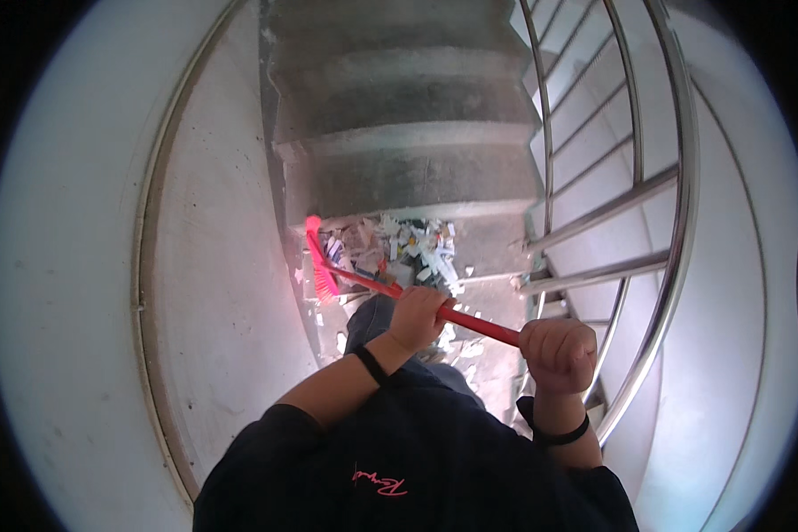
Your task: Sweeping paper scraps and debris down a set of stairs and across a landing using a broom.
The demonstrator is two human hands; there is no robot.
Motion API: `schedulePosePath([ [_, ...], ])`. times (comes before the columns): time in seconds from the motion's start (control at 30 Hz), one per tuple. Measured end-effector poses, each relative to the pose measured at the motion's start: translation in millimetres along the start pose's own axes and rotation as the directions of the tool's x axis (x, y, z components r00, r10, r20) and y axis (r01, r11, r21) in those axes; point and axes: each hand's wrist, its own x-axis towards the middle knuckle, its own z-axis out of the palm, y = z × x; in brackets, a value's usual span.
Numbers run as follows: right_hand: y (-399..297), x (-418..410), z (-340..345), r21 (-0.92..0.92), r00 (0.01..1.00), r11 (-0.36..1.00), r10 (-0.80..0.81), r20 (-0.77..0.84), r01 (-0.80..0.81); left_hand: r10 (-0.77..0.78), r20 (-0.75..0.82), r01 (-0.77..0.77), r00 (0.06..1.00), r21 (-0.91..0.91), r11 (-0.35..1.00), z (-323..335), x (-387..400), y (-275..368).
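A broom with a red handle [482, 326] and a pink bristled head [320, 263] slants across the view. My left hand [420, 319] grips the handle partway along. Around its upper end my right hand [558, 356] is closed in a fist. The broom head rests on a concrete stair step near the left wall, at the left edge of a heap of litter [405, 249]. White paper scraps, plastic pieces and a few coloured bits make up the heap. More white scraps [342, 342] lie on the step below, partly hidden by my legs and arms.
Several grey concrete steps [415, 169] rise ahead. A white wall [219, 219] with a brown-edged ledge bounds the left side. Along the right runs a metal stair railing [685, 166] with bars, close to my right hand. The stairwell drops behind the railing.
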Motion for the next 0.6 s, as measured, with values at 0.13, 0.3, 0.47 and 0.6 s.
schedulePosePath([
  [0.13, -14.9, -56.0, -41.1, 0.082, 0.99, 0.994, -0.063, -0.128, 0.073, -0.021, 0.154, 0.023, 0.988, -0.012, 1.0, 24.2, -19.7, 33.2],
  [0.3, -45.9, -79.7, -55.0, 0.089, 0.981, 0.988, -0.11, -0.16, 0.125, 0.02, 0.337, -0.024, 0.941, 0.008, 1.0, 24.1, -17.1, 66.5],
  [0.47, -63.2, -62.8, -41.1, 0.191, 0.986, 0.973, -0.101, -0.135, 0.126, 0.012, 0.291, 0.0, 0.957, -0.041, 0.999, 4.5, -28.6, 87.8],
  [0.6, -42.7, -40.7, -18.6, 0.129, 0.998, 0.989, -0.065, -0.023, 0.068, -0.031, 0.236, 0.037, 0.971, -0.024, 0.999, -7.5, -31.3, 64.2],
])
